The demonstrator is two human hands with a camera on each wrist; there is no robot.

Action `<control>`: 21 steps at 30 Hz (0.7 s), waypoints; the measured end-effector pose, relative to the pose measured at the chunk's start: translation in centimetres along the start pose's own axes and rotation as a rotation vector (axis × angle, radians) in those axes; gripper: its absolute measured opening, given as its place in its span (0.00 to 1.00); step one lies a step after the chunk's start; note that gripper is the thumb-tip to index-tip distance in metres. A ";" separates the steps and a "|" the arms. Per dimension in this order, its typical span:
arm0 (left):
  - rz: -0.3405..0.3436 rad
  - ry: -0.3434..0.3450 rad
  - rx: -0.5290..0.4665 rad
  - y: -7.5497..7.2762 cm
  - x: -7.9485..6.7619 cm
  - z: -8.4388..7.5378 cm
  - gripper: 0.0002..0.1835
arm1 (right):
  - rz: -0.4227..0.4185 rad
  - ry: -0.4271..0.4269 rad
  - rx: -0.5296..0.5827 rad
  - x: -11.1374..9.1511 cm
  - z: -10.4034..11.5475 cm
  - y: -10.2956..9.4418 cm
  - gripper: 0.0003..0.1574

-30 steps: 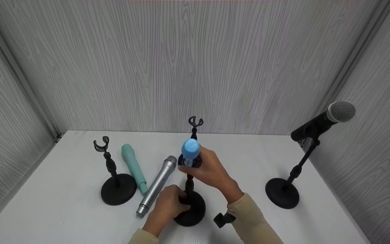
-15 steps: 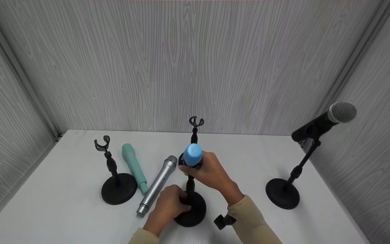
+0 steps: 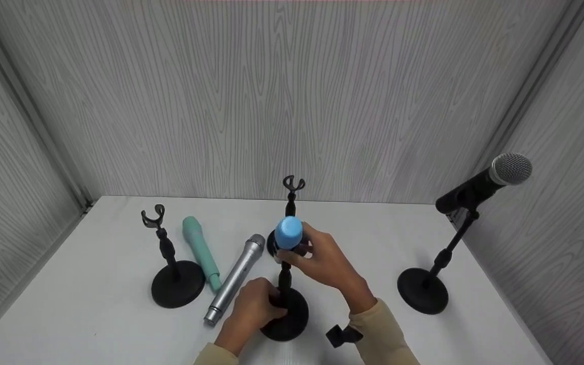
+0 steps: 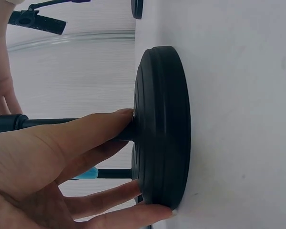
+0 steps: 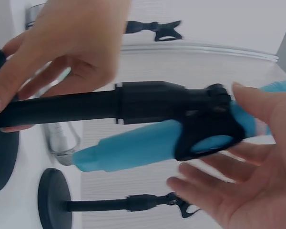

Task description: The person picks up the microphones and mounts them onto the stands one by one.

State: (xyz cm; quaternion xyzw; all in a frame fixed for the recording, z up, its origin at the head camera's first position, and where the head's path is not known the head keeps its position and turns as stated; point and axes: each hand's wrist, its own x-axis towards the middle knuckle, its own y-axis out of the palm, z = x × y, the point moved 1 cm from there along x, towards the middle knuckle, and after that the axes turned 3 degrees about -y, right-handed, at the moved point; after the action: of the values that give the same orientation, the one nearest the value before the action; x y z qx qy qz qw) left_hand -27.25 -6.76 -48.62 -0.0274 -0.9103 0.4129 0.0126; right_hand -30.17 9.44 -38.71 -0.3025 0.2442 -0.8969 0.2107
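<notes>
A black desktop microphone stand (image 3: 297, 322) stands at the front middle of the table. Low on its pole, my left hand (image 3: 254, 304) pinches with thumb and forefinger; other fingers rest against the round base (image 4: 162, 129). A light-blue microphone (image 5: 138, 145) passes through the stand's clip (image 5: 183, 140), its rounded blue head (image 3: 289, 232) facing up toward me. With thumb and fingers, my right hand (image 3: 325, 258) holds this microphone near its head, right beside the clip. Part of the microphone is hidden behind the right hand's thumb in the right wrist view.
Left of the hands lie a silver microphone (image 3: 235, 279) and a green microphone (image 3: 202, 251). An unfilled stand (image 3: 178, 284) is farther left; another's clip (image 3: 293, 183) shows behind the blue head. At right, a stand (image 3: 423, 290) bears a black microphone (image 3: 469, 190). Grey panels enclose the table.
The blue microphone head has come lower and tilted toward me. Lately my right hand has shifted slightly right and loosened around it. My left hand stays on the stand.
</notes>
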 end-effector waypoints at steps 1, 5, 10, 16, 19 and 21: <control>-0.001 -0.003 0.001 0.0 0.0 0.0 0.15 | 0.000 0.025 -0.011 -0.3 0.2 -0.3 0.29; -0.015 0.000 0.000 0.1 -0.1 -0.1 0.15 | 0.021 0.126 -0.066 -1.5 1.1 -1.7 0.34; -0.024 0.003 -0.003 0.2 -0.3 -0.1 0.16 | 0.066 0.201 -0.101 -2.8 1.3 -2.8 0.29; -0.047 0.045 -0.010 0.2 -0.4 -0.1 0.15 | 0.149 0.200 -0.061 -3.3 0.2 -1.5 0.24; -0.054 0.071 -0.015 0.2 -0.4 0.0 0.14 | 0.169 0.196 -0.046 -3.2 -0.4 -0.6 0.21; -0.056 0.075 -0.012 0.1 -0.5 0.1 0.15 | 0.171 0.191 -0.040 -3.1 -0.6 -0.1 0.19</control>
State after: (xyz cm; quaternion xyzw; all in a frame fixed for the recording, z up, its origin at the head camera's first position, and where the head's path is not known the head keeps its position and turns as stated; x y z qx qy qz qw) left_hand -26.77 -6.76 -48.77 -0.0173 -0.9120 0.4057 0.0581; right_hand -28.32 11.30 -40.45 -0.1980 0.3060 -0.8953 0.2562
